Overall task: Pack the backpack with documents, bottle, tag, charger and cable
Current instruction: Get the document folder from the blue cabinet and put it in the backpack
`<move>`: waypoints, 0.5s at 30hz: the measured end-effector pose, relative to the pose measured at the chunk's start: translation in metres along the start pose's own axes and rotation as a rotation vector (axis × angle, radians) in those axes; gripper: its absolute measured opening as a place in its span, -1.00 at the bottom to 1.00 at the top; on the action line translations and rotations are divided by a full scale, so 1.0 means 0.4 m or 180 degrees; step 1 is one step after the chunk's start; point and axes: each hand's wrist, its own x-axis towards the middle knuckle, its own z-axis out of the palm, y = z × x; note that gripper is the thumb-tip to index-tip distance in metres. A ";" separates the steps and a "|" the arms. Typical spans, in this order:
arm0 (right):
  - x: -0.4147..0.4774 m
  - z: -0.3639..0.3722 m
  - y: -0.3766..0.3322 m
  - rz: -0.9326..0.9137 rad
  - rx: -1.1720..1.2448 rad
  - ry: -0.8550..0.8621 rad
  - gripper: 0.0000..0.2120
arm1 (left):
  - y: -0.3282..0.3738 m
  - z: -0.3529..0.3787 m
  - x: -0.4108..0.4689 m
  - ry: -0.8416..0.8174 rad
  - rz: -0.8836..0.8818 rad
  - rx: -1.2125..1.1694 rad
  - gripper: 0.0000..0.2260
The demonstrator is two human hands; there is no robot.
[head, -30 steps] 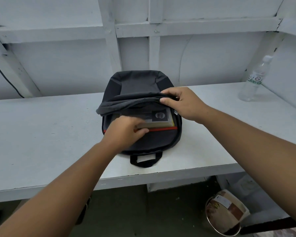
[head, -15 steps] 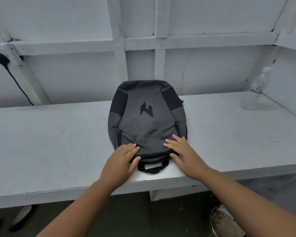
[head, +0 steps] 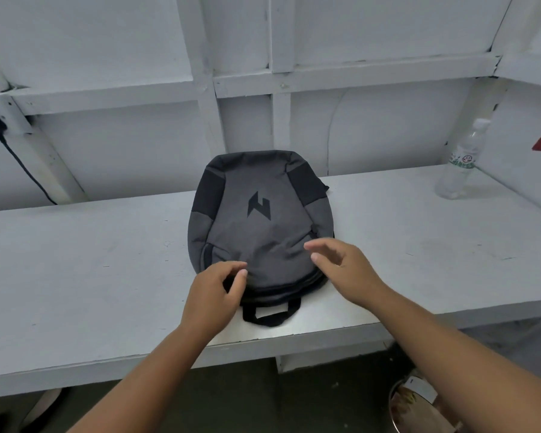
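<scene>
The backpack (head: 263, 226) lies flat on the bench (head: 91, 260) at frame centre. Judged soft, pliable and light: lift by the carry loop (head: 270, 314). The left hand (head: 213, 292) curls at its lower-left edge; whether it pinches a zipper pull cannot be determined. The right hand (head: 347, 270) hovers, fingers spread, holding nothing. Contents are hidden. The bottle (head: 461, 164) stands far right.
</scene>
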 end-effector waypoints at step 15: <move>0.111 -0.210 -0.016 0.0134 0.0380 0.0457 -0.91 | 0.193 0.132 0.156 -0.0211 -0.0255 -0.0723 -0.88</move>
